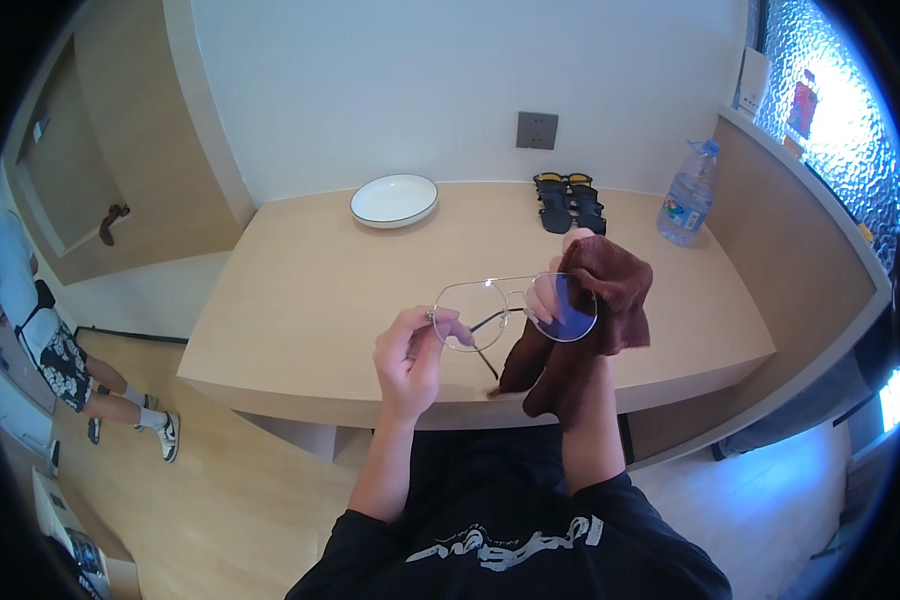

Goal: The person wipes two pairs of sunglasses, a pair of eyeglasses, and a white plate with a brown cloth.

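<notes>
A pair of thin metal-framed eyeglasses [511, 293] is held up over the near part of the desk, with dark temples. My left hand [410, 362] pinches the frame at its left hinge, thumb and fingers closed. A dark brown cloth [618, 285] is draped over my right hand [547, 295] and hangs down past the wrist. The right fingers are bent round the cloth behind the right lens, which shows a blue reflection. Whether they also touch the lens is hidden by the cloth.
On the wooden desk [300, 290], a white dish [394, 202] lies at the back. Several dark sunglasses or clip-on lenses [570, 203] are lined up near the wall. A plastic water bottle [688, 195] stands by the right partition [805, 240]. Another person [45, 330] stands far left.
</notes>
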The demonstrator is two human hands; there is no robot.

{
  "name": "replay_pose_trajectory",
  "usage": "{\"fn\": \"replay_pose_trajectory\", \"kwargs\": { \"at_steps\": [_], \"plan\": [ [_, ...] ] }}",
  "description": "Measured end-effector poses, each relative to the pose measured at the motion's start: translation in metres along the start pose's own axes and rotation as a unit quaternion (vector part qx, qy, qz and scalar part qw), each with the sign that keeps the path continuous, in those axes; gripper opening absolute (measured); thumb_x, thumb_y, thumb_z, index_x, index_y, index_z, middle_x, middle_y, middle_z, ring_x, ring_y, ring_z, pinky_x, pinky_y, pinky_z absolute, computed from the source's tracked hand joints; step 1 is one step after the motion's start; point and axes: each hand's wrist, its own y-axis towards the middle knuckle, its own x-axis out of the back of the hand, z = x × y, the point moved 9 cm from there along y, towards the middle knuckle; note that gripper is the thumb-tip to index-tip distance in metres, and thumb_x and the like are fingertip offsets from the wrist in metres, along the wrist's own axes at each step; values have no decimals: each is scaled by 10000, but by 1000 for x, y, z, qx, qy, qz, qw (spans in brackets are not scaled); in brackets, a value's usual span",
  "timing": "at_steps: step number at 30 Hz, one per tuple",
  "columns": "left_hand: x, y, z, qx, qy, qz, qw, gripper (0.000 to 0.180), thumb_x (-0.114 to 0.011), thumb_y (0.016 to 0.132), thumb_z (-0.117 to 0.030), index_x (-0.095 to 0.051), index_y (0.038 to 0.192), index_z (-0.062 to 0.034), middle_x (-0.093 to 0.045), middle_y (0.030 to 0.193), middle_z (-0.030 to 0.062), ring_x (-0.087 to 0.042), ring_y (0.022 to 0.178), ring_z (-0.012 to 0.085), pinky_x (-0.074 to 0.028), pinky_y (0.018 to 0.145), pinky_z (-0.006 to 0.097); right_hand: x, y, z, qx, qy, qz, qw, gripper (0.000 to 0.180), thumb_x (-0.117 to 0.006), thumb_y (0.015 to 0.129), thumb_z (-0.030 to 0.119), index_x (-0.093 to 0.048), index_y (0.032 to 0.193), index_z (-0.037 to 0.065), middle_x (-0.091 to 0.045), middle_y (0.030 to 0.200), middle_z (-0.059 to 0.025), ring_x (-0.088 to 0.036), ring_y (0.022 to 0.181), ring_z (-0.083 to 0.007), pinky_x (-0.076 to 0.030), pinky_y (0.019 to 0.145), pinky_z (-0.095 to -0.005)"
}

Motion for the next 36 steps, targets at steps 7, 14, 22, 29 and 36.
{"fn": "replay_pose_trajectory", "kwargs": {
  "at_steps": [7, 14, 22, 29, 36],
  "plan": [
    [-2, 6, 24, 42, -14, 125, 991, 198, -440, 907, -66, -548, 1023, 53, -619, 825, 134, -590, 645, 166, -488, 586, 273, 57, -21, 49, 5, -492, -167, 854, 98, -527, 730, -89, -491, 744, 1, -490, 667, -59, -505, 619, -138, -419, 539, -256],
    [-42, 3, 16, 222, -300, 276, 886, 484, -411, 925, -378, -527, 1135, 42, -615, 958, 170, -621, 812, 211, -531, 629, 309, -49, 9, 44, 135, -765, -175, 605, 184, -622, 578, -47, -553, 733, 25, -523, 812, -42, -499, 692, -115, -417, 625, -213],
    [-70, 5, 45, 287, -238, 303, 877, 335, -382, 962, -212, -533, 1093, 57, -625, 985, 185, -634, 892, 278, -526, 760, 336, -15, 33, 25, 96, -642, -242, 722, 289, -660, 647, 6, -567, 915, 62, -549, 805, -1, -533, 751, -73, -436, 682, -206],
    [-50, -9, 97, 327, -346, 109, 873, 324, -365, 977, -206, -510, 1127, 42, -630, 897, 141, -641, 825, 251, -513, 749, 331, 83, 12, 40, -6, -719, -307, 623, 346, -461, 897, 245, -447, 1218, 117, -495, 1202, -25, -484, 1104, -173, -403, 903, -282],
    [-15, 7, 80, 201, -226, -75, 950, 305, -338, 989, -199, -496, 1108, 34, -590, 765, 93, -616, 703, 186, -502, 693, 286, 56, -15, 7, 131, -276, -178, 936, 106, -373, 894, 90, -468, 938, 107, -431, 883, -1, -471, 833, -130, -399, 752, -259]
  ]
}}
